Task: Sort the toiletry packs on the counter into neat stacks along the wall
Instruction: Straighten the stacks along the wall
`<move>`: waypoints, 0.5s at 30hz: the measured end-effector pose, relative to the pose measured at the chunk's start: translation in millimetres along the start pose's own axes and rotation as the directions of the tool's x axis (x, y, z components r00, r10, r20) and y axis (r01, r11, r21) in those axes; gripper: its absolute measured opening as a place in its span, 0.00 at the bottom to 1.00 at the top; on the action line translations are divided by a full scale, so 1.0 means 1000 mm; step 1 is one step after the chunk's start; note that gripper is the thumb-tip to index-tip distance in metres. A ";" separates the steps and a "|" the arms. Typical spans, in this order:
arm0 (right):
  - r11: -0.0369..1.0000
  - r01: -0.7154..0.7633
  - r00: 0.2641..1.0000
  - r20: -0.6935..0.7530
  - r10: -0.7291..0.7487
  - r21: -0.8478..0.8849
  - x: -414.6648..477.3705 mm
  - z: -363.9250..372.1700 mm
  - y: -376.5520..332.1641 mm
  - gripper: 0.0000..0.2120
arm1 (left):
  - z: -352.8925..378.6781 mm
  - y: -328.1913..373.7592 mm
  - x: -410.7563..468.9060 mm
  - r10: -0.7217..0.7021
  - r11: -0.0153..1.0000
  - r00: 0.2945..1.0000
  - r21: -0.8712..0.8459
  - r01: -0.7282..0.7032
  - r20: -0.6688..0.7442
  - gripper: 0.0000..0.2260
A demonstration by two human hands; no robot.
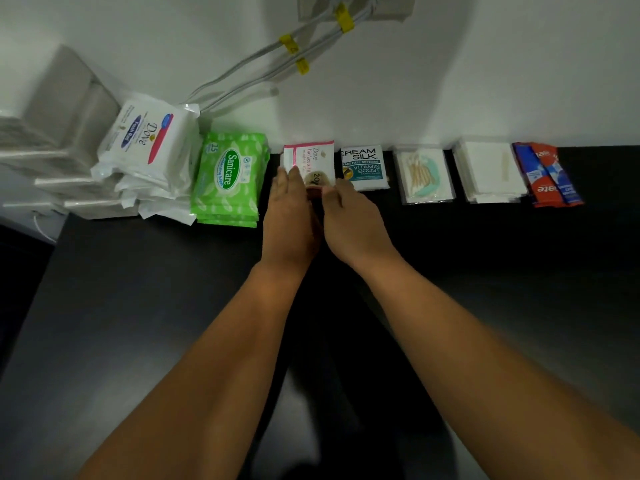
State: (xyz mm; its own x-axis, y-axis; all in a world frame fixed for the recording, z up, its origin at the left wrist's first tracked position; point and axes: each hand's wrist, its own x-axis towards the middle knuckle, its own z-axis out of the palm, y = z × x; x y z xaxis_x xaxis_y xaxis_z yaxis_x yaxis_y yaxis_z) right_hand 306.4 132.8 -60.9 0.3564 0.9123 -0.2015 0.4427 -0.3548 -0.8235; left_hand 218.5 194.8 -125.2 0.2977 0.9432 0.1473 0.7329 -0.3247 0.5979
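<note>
Glossy white foil with a pink strip down one side: that's the stack of Dove sachets, flat and square, sitting at the far edge of the counter, tight against the wall. Both hands are on it. The left hand lies flat, fingers straight, pressing on the stack's left side. The right hand has its fingers curled in, pinching the near right corner.

Just to the right, a white and teal Cream Silk sachet, also flush to the wall. Beside that a clear plastic pack of cotton buds, then a pile of plain white flat packs, then crinkly red and blue toothpaste sachets, slightly fanned.

On the left, a thick stack of bright green Sanicare wipes, soft and pillowy. Past it a tall, leaning heap of white Dove packs with a pink and blue label. The counter is matt black, the wall smooth white, and pale cables with yellow tags run down it.
</note>
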 end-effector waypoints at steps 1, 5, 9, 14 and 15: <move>0.999 -0.005 1.000 -0.029 0.006 0.042 -0.011 0.000 0.001 0.17 | -0.009 0.006 -0.010 0.014 0.999 0.998 -0.051 -0.017 -0.064 0.23; 0.973 0.036 0.997 -0.071 -0.020 0.227 -0.039 0.007 0.010 0.15 | -0.042 0.013 -0.050 -0.098 0.975 0.960 -0.220 0.040 -0.263 0.18; 0.944 -0.012 0.999 -0.029 0.023 0.329 -0.052 0.012 0.008 0.14 | -0.059 -0.012 -0.068 -0.287 0.932 0.875 -0.325 0.161 -0.390 0.16; 0.928 -0.084 0.996 0.055 0.069 0.362 -0.044 0.028 -0.004 0.19 | -0.071 -0.055 -0.069 -0.500 0.829 0.808 -0.440 0.344 -0.310 0.22; 0.924 -0.106 0.994 0.076 0.084 0.366 -0.039 0.036 -0.010 0.22 | -0.072 -0.063 -0.067 -0.515 0.812 0.814 -0.458 0.362 -0.270 0.24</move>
State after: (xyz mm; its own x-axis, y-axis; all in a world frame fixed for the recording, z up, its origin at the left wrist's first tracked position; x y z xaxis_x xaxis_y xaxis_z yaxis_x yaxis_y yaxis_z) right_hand 258.6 107.8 -63.6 0.3290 0.8921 -0.3096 0.0700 -0.3500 -0.9341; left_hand 108.7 157.2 -115.9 -0.3000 0.9536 0.0247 0.4226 0.1097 0.8997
